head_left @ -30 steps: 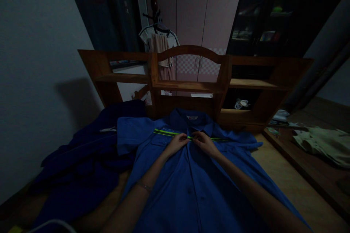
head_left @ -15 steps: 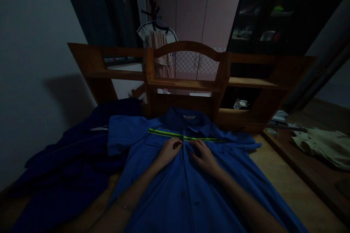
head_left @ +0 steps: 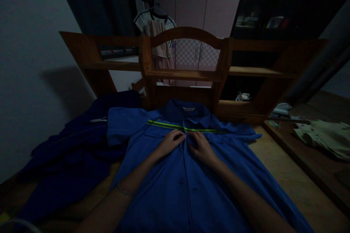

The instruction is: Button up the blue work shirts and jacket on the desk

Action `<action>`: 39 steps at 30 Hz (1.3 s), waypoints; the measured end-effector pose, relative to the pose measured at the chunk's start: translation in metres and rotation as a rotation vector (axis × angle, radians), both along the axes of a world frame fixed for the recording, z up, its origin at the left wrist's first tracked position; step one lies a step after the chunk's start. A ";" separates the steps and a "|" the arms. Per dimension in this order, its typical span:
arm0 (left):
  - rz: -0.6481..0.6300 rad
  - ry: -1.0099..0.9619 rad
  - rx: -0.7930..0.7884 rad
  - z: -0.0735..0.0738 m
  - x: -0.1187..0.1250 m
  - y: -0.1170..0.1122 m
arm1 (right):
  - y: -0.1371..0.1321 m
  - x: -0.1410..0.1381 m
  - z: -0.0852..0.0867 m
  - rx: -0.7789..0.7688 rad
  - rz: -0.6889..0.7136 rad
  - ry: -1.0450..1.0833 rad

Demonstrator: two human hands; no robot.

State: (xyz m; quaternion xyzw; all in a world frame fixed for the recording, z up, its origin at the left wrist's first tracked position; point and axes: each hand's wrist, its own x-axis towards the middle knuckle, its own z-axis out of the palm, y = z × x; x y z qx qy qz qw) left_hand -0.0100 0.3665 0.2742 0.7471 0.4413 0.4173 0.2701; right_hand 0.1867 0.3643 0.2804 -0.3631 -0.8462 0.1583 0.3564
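A blue short-sleeved shirt [head_left: 158, 185] lies spread face up, collar away from me, with a yellow-green stripe [head_left: 157, 123] across its chest. At the front opening just below that stripe, my left hand [head_left: 170, 142] has thumb and fingers pinched on one edge of the shirt. My right hand [head_left: 202, 148] is close beside it, its fingers closed on the other edge. The fingertips nearly meet; any button between them is too small to make out. Lower down, the two front edges lie side by side with a dark button [head_left: 182, 182] showing.
Dark blue clothing [head_left: 73, 160] is heaped to the left of the shirt. A wooden headboard with shelves [head_left: 186, 75] rises behind the collar. Pale cloth [head_left: 325, 136] lies at the right, beyond the wooden edge [head_left: 300, 164]. Clothes [head_left: 158, 34] hang on a stand behind.
The view has tilted slightly down. My right hand has moved a little left, toward my left hand, and its fingers have closed in on the shirt's front edge.
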 end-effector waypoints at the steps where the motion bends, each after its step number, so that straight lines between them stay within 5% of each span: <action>1: -0.005 0.010 -0.005 0.001 0.000 -0.001 | -0.001 0.000 0.000 -0.004 0.001 0.000; 8: -0.064 0.132 0.017 -0.002 0.001 -0.003 | 0.000 0.002 0.006 -0.065 -0.039 0.090; 16: -0.038 0.050 -0.031 0.000 0.004 -0.004 | -0.009 0.003 0.035 -0.153 -0.045 0.086; 27: 0.112 0.053 0.013 0.000 0.013 -0.004 | -0.029 0.009 0.008 -0.139 -0.056 -0.020; 39: 0.096 -0.059 -0.039 -0.001 0.017 -0.004 | -0.027 0.009 0.007 -0.097 -0.024 0.002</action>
